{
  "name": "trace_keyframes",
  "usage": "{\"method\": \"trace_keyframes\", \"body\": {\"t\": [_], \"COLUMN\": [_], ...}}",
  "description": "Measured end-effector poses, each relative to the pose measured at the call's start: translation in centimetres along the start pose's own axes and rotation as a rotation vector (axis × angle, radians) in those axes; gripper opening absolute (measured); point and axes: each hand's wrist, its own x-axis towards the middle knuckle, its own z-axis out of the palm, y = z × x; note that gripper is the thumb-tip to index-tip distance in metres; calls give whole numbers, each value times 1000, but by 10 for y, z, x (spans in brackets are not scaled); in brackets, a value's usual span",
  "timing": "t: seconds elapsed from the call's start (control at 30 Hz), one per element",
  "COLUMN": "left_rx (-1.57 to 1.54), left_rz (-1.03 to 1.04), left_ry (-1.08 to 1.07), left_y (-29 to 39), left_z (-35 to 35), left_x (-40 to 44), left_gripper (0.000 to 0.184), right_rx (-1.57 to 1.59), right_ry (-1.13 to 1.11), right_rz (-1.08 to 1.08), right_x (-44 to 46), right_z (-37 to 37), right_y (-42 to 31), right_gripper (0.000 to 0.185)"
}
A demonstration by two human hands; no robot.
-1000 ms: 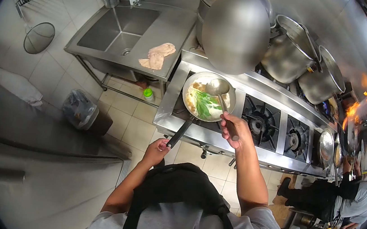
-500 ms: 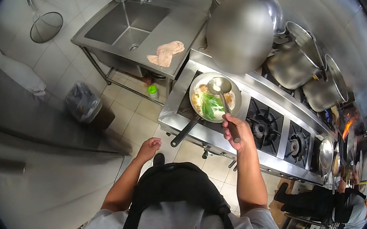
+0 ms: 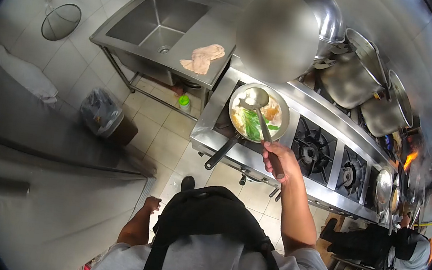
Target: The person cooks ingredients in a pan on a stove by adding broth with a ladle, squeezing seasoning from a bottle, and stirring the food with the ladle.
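Observation:
My right hand (image 3: 278, 161) is wrapped round the dark handle of a metal ladle (image 3: 261, 120). The ladle's bowl rests among the food in a frying pan (image 3: 285, 113) on the left end of the stove. Green leaves (image 3: 254, 125) and whitish, brown-flecked food lie in the pan. Its black handle (image 3: 219, 154) points toward me, with neither hand on it. Low at my left side, my left hand (image 3: 152, 204) hangs with its fingers curled together and nothing visible in them.
Beside the stove (image 3: 291, 117) stands a steel sink (image 3: 157, 21) with a pinkish cloth (image 3: 203, 58) on its counter. Large pots (image 3: 351, 78) stand behind the burners. A bin (image 3: 104, 114) is on the floor at left. At far right, a person (image 3: 374, 238) works near a flame (image 3: 410, 159).
My left hand has drawn down and back toward my body. The ladle's bowl has shifted slightly to the left within the pan, still held by my right hand.

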Motion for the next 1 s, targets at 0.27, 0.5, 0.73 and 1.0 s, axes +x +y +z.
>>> {"method": "trace_keyframes", "body": {"t": [0.27, 0.5, 0.73, 1.0], "left_rx": [-293, -403, -317, -197], "left_rz": [-180, 26, -39, -102], "left_ry": [65, 113, 130, 82], "left_y": [-15, 38, 56, 68], "left_z": [15, 2, 1, 6], "left_x": [-3, -22, -32, -32], "left_gripper": [29, 23, 21, 19], "right_rx": [-100, -32, 290, 252], "right_ry": [-114, -144, -162, -35], "right_rz": [40, 63, 26, -37], "right_x": [-20, -60, -94, -110], "right_z": [-12, -31, -57, -63], "right_y": [19, 31, 54, 58], "right_gripper": [17, 33, 43, 47]}}
